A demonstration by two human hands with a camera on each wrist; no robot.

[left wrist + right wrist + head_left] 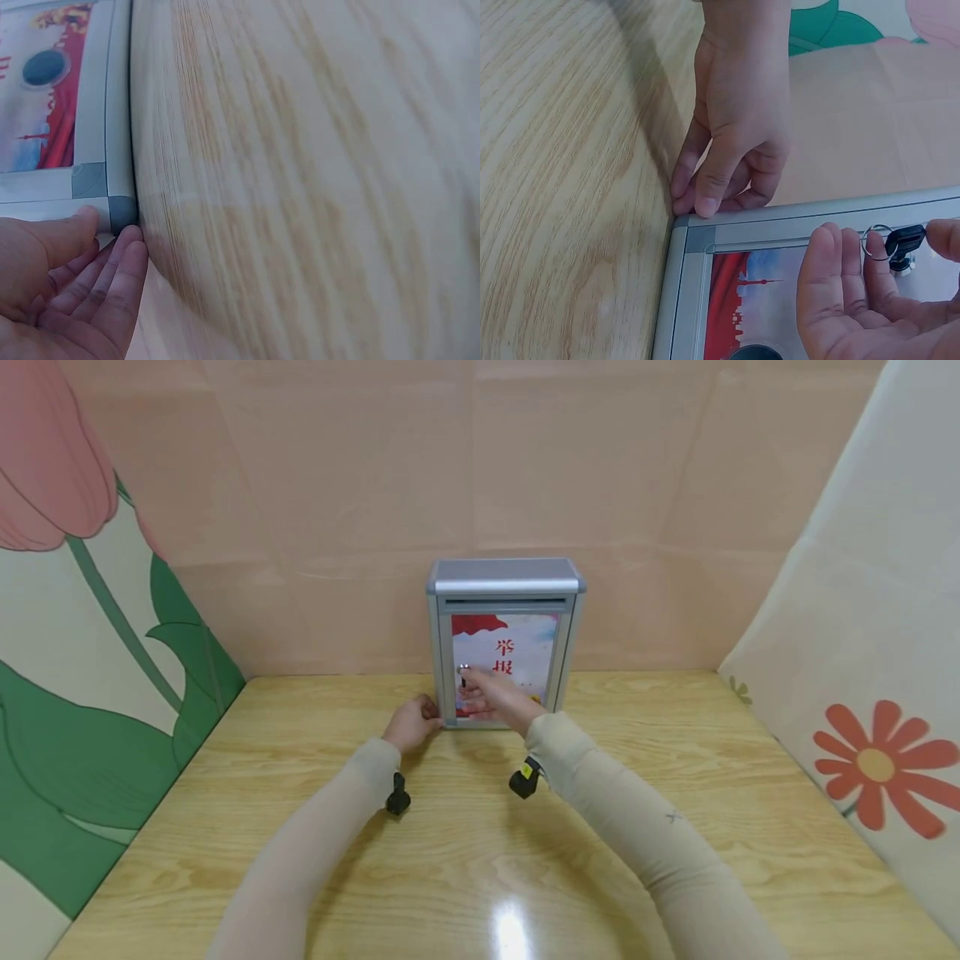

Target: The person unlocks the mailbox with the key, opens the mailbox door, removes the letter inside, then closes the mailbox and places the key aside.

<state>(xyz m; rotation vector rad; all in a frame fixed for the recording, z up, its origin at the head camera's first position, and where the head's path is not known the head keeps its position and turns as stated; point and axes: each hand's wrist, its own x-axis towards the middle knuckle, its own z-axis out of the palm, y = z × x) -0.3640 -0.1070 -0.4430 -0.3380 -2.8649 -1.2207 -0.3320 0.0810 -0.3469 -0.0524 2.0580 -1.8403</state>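
Observation:
A silver-grey metal letter box [506,575] stands upright at the back of the table, with a slot near its top and a red-and-white poster [536,643] on its front. My left hand [411,724] grips its lower left corner, thumb on the front frame and fingers round the side, as the left wrist view shows [82,277]. My right hand [498,696] is before the poster's left side. There a black-headed key [906,238] with a metal ring sits in the lock [903,265]. Thumb and forefinger pinch the key head; the other fingers extend beside it.
The wood-grain table [360,877] spreads in front of the box. Behind it hangs a plain peach cloth [337,485]. Flower-printed sheets [847,635] flank the table on both sides. Black wrist cameras [525,778] sit at both sleeve cuffs.

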